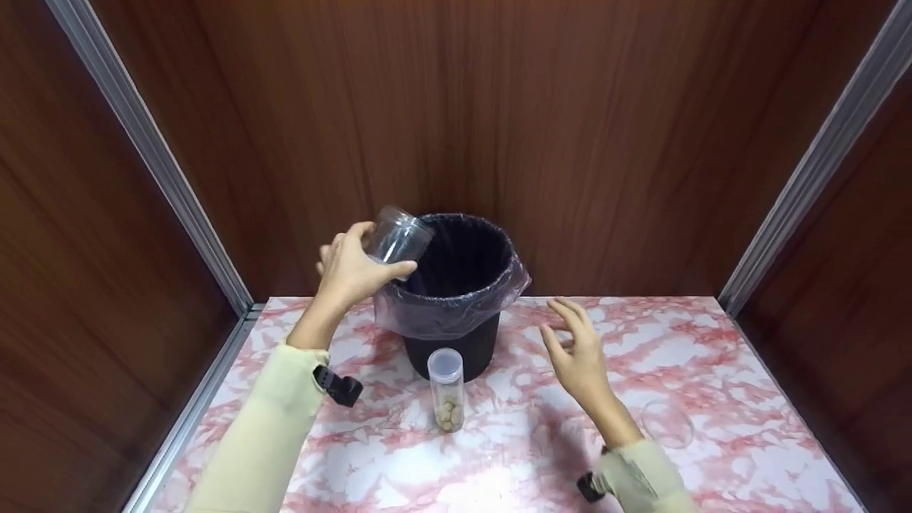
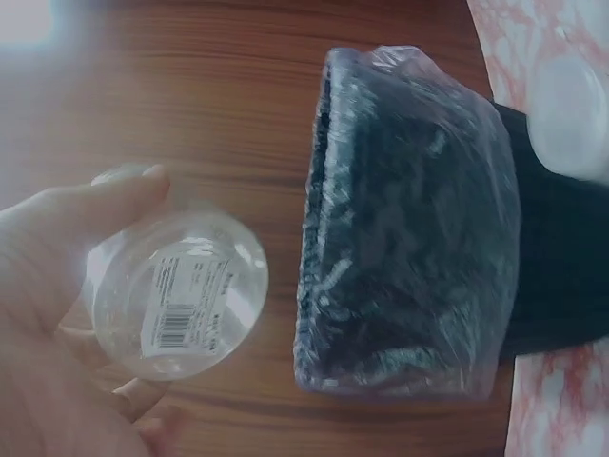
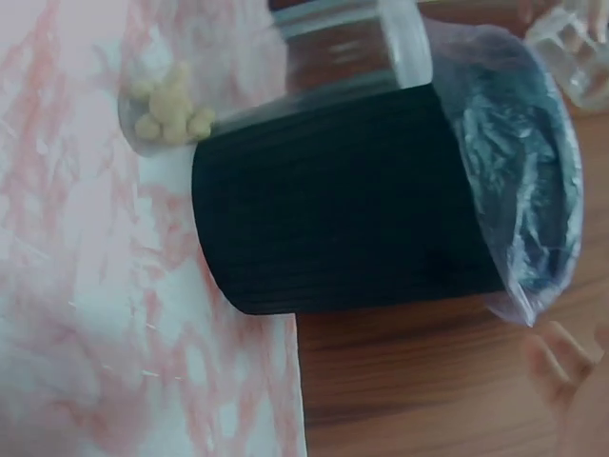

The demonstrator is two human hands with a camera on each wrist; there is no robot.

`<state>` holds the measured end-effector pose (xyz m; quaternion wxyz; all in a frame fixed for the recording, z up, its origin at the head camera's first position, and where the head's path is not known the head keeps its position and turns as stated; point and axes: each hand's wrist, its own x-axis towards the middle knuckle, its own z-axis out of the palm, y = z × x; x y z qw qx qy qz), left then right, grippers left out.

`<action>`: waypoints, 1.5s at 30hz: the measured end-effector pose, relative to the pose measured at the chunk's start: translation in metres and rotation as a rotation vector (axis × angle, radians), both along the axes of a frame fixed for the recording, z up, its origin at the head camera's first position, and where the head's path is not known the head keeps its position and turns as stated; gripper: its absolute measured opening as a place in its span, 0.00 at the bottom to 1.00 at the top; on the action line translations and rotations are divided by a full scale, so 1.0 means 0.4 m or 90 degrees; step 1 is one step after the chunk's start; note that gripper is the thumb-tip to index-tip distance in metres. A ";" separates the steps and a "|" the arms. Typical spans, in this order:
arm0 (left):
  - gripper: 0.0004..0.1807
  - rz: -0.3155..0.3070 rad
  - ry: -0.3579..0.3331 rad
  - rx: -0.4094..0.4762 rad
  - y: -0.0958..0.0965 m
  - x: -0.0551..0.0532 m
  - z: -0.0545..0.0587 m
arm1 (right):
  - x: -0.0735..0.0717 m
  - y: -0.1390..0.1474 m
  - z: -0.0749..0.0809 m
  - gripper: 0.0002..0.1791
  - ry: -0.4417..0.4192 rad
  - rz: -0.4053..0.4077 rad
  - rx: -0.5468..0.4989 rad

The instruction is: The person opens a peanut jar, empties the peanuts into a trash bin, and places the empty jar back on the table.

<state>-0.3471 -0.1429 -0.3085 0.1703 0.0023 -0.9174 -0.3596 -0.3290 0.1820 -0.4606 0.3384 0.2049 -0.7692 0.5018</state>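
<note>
At the left rim of the black bin [image 1: 484, 345], my left hand [image 1: 349, 269] grips a short clear plastic jar [image 1: 400, 239], which is tilted. A white barcode label [image 2: 186, 305] shows on this jar in the left wrist view, and I see no contents inside it. To the right of the bin my right hand [image 1: 581, 356] is raised over the table, fingers loosely bent, holding nothing. Directly in front of the bin stands a tall clear jar [image 1: 447, 392] with a whitish lid, upright, with pale rounded pieces [image 3: 171, 109] at its bottom.
A translucent bag [image 1: 445, 320] lines the bin and hangs over its rim. Near my right wrist, a clear round lid-like disc [image 1: 667, 423] lies on the marble-patterned table [image 1: 370, 463]. Brown wood panels [image 1: 456, 107] enclose the back and both sides.
</note>
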 end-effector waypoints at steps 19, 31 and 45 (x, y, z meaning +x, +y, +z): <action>0.50 0.093 0.160 0.072 -0.084 0.152 -0.167 | 0.246 0.112 -0.118 0.20 -0.297 -0.050 -0.020; 0.53 0.128 0.047 0.125 -0.089 0.232 -0.352 | 0.338 0.125 -0.205 0.19 -0.405 -0.056 -0.072; 0.52 0.153 0.033 0.150 -0.052 0.212 -0.617 | 0.382 0.167 -0.278 0.21 -0.498 -0.048 -0.130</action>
